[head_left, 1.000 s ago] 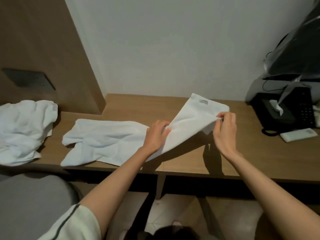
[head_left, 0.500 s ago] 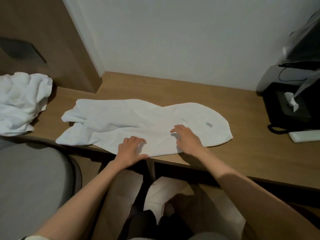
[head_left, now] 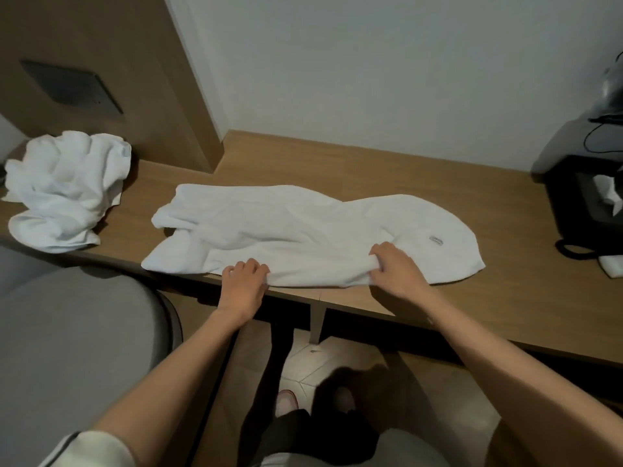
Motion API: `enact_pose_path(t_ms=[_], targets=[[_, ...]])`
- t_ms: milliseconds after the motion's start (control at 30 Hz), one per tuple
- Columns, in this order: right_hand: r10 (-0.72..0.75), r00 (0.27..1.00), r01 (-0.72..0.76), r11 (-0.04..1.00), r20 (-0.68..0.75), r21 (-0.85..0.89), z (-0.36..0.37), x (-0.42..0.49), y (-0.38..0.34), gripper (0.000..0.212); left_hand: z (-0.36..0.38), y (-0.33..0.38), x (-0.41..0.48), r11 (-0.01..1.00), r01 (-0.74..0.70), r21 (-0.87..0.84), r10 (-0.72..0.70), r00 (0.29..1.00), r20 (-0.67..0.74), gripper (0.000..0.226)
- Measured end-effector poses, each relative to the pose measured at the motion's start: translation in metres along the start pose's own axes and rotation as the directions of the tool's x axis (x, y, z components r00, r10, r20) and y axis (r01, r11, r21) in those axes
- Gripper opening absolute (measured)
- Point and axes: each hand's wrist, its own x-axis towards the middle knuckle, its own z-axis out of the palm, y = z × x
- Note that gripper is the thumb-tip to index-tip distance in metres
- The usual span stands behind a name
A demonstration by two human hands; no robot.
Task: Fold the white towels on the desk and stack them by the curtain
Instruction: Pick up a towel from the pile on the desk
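Two grips on near edge of white towel (head_left: 303, 230): left hand (head_left: 243, 286), right hand (head_left: 399, 271).

The towel (head_left: 286, 227) is white, the desk (head_left: 421, 183) brown wood-grain, the chair (head_left: 67, 332) grey.

Your wooden desk (head_left: 371, 170) is carrying a flat towel (head_left: 286, 230), lying spread along the near edge. A crumpled towel (head_left: 64, 190) is sitting well apart at the left end, a black box (head_left: 573, 210) at the right.
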Motion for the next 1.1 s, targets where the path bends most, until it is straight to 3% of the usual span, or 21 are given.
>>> enact_pose_path(t_ms=[67,167,333,400,533,633,733,833,900,967,1033,1100], targets=[[0.066,0.979,-0.031,0.984,-0.194,0.178,-0.023,-0.005,-0.001,0.005,-0.009,-0.008,0.008,0.999,0.011,0.042,-0.010,1.000,-0.021,0.027],[0.169,0.875,0.002,0.936,-0.454,0.352,-0.055,-0.012,-0.003,0.009,-0.027,-0.016,0.020,0.999,0.035,-0.025,-0.037,0.995,-0.089,0.023],[0.273,0.659,0.066,0.907,-0.701,0.415,-0.095,-0.018,-0.005,0.010,-0.058,-0.025,0.040,0.923,0.073,-0.377,-0.150,0.972,-0.180,0.024],[0.283,0.604,0.077,0.910,-0.745,0.408,-0.102,-0.020,-0.008,0.012,-0.074,-0.024,0.050,0.871,0.061,-0.487,-0.199,0.951,-0.236,0.028],[0.326,0.596,0.048,0.898,-0.734,0.437,-0.099,-0.028,-0.013,0.011,-0.111,-0.018,0.065,0.718,-0.011,-0.696,-0.275,0.914,-0.298,0.028],[0.393,0.584,0.006,0.873,-0.710,0.488,-0.086,-0.034,-0.018,0.011,-0.123,-0.021,0.073,0.720,-0.082,-0.689,-0.105,0.969,-0.225,0.027],[0.400,0.650,-0.063,0.875,-0.646,0.480,-0.068,-0.035,-0.019,0.024,-0.124,-0.026,0.081,0.846,-0.049,-0.530,0.100,0.993,0.069,0.059],[0.381,0.777,-0.215,0.908,-0.501,0.358,-0.059,-0.029,-0.014,0.030,-0.117,-0.028,0.091,0.974,-0.092,-0.209,0.171,0.900,0.400,0.084],[0.359,0.845,-0.288,0.930,-0.396,0.228,-0.058,-0.021,-0.007,0.033,-0.115,-0.028,0.098,0.985,-0.145,-0.097,0.174,0.852,0.494,0.082],[0.380,0.855,-0.357,0.925,-0.354,0.131,-0.064,-0.008,-0.002,0.034,-0.118,-0.029,0.114,0.983,-0.167,-0.080,0.185,0.889,0.419,0.063],[0.412,0.819,-0.413,0.907,-0.401,0.089,-0.078,0.011,0.002,0.034,-0.130,-0.028,0.135,0.981,-0.153,-0.120,0.179,0.951,0.254,0.032],[0.460,0.768,-0.414,0.887,-0.446,0.202,-0.102,0.035,0.002,0.030,-0.152,-0.026,0.162,0.978,-0.132,-0.159,0.143,0.988,0.058,0.022]])
